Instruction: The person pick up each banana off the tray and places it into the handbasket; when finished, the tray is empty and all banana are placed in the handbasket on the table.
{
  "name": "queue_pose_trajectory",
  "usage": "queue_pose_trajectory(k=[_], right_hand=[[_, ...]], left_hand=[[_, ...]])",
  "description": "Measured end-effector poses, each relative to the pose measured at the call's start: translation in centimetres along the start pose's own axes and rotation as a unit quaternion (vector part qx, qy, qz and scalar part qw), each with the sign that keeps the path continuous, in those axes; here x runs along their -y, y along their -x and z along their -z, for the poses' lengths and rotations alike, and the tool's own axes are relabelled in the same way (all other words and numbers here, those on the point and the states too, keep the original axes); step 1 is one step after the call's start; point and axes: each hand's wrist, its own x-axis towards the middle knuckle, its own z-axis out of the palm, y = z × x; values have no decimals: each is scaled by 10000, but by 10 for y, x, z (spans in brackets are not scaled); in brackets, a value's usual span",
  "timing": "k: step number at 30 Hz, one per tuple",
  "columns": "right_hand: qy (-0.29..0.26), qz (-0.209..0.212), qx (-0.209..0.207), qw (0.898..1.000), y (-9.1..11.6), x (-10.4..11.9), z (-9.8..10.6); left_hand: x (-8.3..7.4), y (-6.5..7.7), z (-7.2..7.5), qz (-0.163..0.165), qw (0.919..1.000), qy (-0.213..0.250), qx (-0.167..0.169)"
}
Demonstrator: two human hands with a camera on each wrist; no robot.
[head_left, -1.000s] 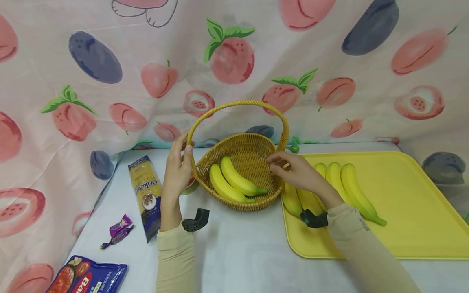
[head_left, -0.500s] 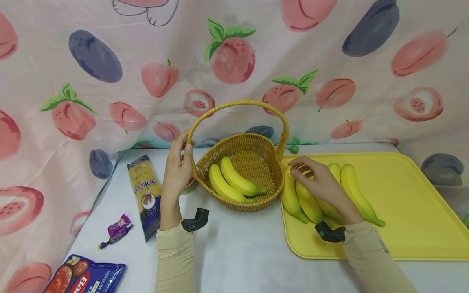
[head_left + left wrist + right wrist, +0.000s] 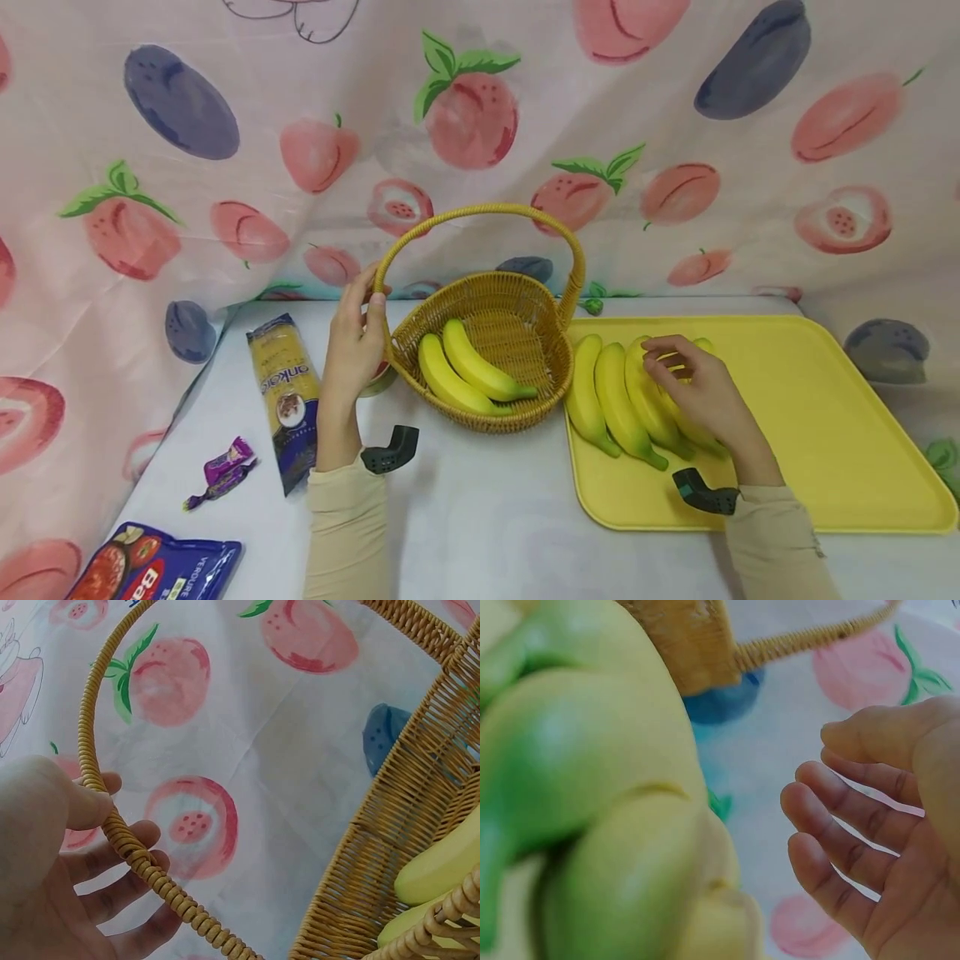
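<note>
My left hand pinches the handle of a yellow wicker basket, thumb on one side and fingers on the other. Two bananas lie side by side in the basket's left part. To its right, a row of several bananas rests on a yellow tray. Over the right end of this row hovers my right hand, hiding part of the bananas there. In the right wrist view its fingers are loosely bent with nothing between them, apart from the blurred bananas.
Left of the basket lie a gold and blue packet, purple wrapped candies and a blue pouch. A can is partly hidden behind my left hand. A fruit-patterned cloth hangs behind the table.
My right hand has moved from the basket's right rim rightward over the tray bananas. My left hand stays on the handle, and the two bananas in the basket keep their place.
</note>
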Motion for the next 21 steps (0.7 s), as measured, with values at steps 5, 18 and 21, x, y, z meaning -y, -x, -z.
queue_pose_trajectory(k=[5,18,21], right_hand=[[38,-212,-153,9996,7,-11,16],[532,-923,274,9939,23,-44,48],[427,-1166,522,9909,25,-53,47]], left_hand=[[-2,0,1,-5,10000,34,-9],[-4,2,1,-9,10000,-8,-44],[-4,1,1,-11,10000,-15,-33]])
